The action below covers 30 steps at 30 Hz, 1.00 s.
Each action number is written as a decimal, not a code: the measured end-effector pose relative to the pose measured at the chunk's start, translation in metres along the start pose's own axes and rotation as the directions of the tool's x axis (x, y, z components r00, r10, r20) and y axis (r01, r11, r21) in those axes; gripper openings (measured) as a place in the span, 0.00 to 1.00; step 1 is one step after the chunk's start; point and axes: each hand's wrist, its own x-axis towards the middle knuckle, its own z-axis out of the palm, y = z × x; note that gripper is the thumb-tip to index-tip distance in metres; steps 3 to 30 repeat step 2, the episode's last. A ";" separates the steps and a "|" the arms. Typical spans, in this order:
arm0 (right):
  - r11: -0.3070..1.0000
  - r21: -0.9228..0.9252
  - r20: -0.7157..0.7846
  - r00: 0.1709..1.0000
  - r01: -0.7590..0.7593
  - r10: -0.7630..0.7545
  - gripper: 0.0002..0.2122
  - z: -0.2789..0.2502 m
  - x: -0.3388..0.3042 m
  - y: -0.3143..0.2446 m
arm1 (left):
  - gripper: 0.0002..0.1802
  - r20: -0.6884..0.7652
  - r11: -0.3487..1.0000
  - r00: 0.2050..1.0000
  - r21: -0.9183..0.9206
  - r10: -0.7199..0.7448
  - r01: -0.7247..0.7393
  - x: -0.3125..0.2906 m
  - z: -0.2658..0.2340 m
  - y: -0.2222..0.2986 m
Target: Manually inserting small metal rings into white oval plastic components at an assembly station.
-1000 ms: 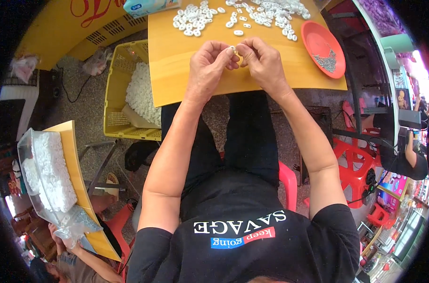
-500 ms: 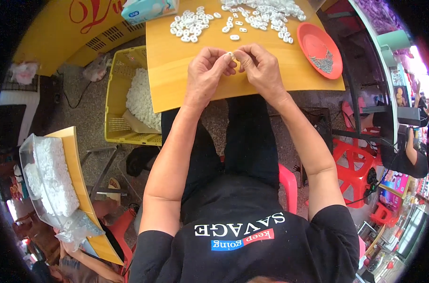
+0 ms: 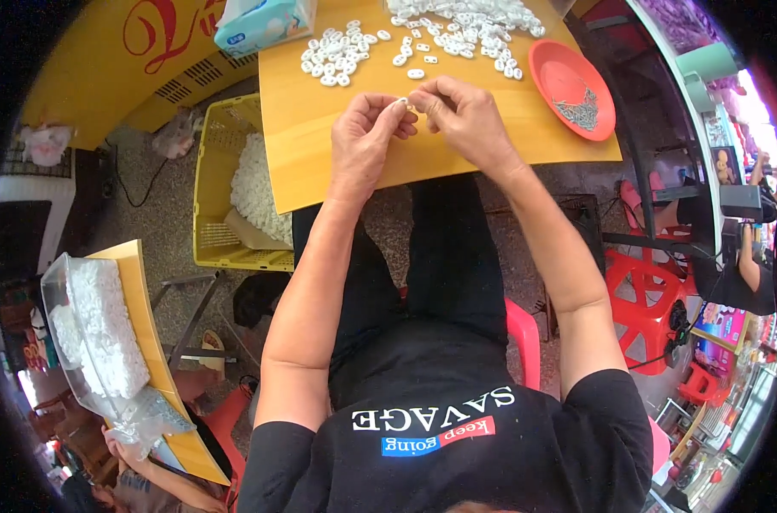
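My left hand [image 3: 360, 144] is closed in a pinch above the table, with a small white plastic piece [image 3: 401, 101] between thumb and forefinger. Right up against it, my right hand [image 3: 467, 124] pinches with its fingertips; whatever they hold is too small or hidden to make out. Just beyond both hands lie loose white oval pieces with two dark holes each, in a left pile [image 3: 333, 56] and a larger right pile [image 3: 482, 30]. A red plate [image 3: 555, 73] to the right of my right hand bears a heap of thin grey metal pieces [image 3: 583, 113].
A tissue pack [image 3: 264, 26] stands at the table's far left. Left of my knees, a yellow crate [image 3: 207, 192] holds many white pieces. Farther left, a clear tub [image 3: 68, 333] of white pieces stands on another board beside another person's hand [image 3: 128, 449]. Red stools [image 3: 641, 295] stand at right.
My right hand has turned and shifted a little left over the white piece, knuckles higher. My left hand has moved slightly left and down. The whole view has shifted a little.
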 end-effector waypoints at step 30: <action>0.995 -0.035 0.058 0.994 -0.092 0.094 0.08 -0.017 0.014 0.003 | 0.07 -0.034 0.999 0.999 -0.033 -0.009 0.008 0.000 0.001 -0.001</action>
